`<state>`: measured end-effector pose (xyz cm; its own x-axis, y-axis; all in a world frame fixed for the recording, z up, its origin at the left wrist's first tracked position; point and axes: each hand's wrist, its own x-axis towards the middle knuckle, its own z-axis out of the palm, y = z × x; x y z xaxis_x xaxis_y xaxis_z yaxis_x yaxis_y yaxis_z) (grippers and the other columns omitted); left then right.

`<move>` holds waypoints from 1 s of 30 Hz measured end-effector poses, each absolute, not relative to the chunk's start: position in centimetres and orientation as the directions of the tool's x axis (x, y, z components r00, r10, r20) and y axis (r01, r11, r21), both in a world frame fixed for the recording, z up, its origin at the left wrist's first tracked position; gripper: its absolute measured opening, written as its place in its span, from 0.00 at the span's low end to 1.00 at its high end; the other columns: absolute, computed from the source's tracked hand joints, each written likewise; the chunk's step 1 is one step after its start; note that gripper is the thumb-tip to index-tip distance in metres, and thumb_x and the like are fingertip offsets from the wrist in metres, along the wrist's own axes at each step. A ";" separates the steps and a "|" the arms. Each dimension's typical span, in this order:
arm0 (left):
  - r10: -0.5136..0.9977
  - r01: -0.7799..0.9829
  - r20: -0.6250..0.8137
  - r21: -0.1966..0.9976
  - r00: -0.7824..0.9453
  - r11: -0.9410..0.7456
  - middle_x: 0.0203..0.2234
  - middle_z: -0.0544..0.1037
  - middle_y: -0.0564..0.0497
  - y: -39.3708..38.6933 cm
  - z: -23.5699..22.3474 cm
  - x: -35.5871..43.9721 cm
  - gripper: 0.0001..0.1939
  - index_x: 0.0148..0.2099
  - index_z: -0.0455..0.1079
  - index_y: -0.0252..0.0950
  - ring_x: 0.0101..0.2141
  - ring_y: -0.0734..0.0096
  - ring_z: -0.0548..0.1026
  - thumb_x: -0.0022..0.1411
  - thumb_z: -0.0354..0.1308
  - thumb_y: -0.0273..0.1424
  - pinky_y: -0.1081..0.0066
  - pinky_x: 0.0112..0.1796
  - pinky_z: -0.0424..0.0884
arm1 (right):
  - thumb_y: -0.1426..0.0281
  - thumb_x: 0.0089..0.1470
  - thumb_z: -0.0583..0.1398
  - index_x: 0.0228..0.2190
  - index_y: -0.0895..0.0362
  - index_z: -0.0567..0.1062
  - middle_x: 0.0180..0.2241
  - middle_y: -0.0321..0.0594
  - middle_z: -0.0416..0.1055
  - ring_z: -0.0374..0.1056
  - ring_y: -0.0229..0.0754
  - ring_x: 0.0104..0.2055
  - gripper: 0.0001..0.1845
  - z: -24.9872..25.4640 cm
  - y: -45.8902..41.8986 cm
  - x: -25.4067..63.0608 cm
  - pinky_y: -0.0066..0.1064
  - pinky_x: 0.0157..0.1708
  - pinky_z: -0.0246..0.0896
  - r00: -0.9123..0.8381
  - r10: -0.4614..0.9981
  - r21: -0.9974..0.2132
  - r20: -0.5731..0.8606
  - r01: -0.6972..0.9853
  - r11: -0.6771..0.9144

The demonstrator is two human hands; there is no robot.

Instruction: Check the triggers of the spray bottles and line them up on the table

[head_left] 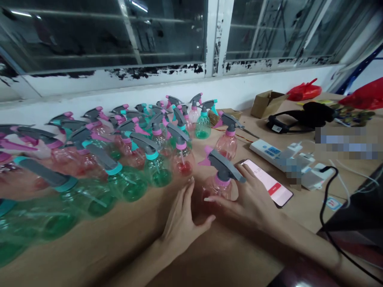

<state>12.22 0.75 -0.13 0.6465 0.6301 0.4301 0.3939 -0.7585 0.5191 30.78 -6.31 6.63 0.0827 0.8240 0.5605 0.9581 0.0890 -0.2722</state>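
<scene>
A clear pink spray bottle (218, 186) with a grey and pink trigger head stands upright on the table in front of me. My right hand (249, 195) is wrapped round its right side, thumb across the front. Just left of that bottle is my left hand (187, 221), fingers stretched out and thumb apart, holding nothing. Beyond it stands another pink spray bottle (183, 159), with a green spray bottle (158, 169) beside it. One more pink spray bottle (226, 143) stands behind the one in my right hand.
Several green and pink spray bottles (95, 191) crowd the table's left side. To the right lie a phone (281, 193), a white power strip (269, 150) with plugs, and a black cable (324, 203). A cardboard box (266, 104), black headgear (299, 117) and red bag (303, 91) sit farther back.
</scene>
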 end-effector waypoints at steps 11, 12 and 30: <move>0.575 0.289 0.421 0.569 0.702 -0.770 0.56 0.63 0.37 0.5 0.0 14.3 0.50 0.65 0.41 0.39 0.55 0.43 0.63 0.48 0.68 0.38 0.42 0.50 0.61 | 0.51 0.41 0.66 0.51 0.54 0.64 0.49 0.48 0.67 0.61 0.55 0.52 0.39 7.7 -6.0 32.0 0.48 0.49 0.61 -0.026 0.900 -0.537 0.435 0.795 0.283; 0.573 0.288 0.410 0.574 0.710 -0.767 0.55 0.63 0.37 0.6 0.1 14.3 0.49 0.65 0.42 0.39 0.54 0.43 0.63 0.48 0.68 0.39 0.42 0.50 0.61 | 0.52 0.41 0.66 0.52 0.53 0.63 0.50 0.48 0.66 0.62 0.54 0.53 0.39 7.8 -5.8 32.2 0.47 0.49 0.61 -0.027 0.908 -0.591 0.419 0.751 0.295; 0.458 0.359 0.235 0.365 0.857 -0.859 0.62 0.56 0.40 2.3 0.8 10.0 0.55 0.69 0.31 0.40 0.60 0.44 0.55 0.51 0.65 0.41 0.47 0.55 0.60 | 0.56 0.54 0.56 0.34 0.50 0.71 0.28 0.37 0.70 0.68 0.43 0.29 0.12 9.4 -2.6 30.1 0.37 0.32 0.68 -0.022 0.920 -0.745 0.392 0.578 0.332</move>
<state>10.01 2.32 0.82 0.8571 0.4583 0.2354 0.3592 -0.8590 0.3648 30.12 -2.55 9.43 -0.0222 0.9196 0.3922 0.5783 0.3318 -0.7453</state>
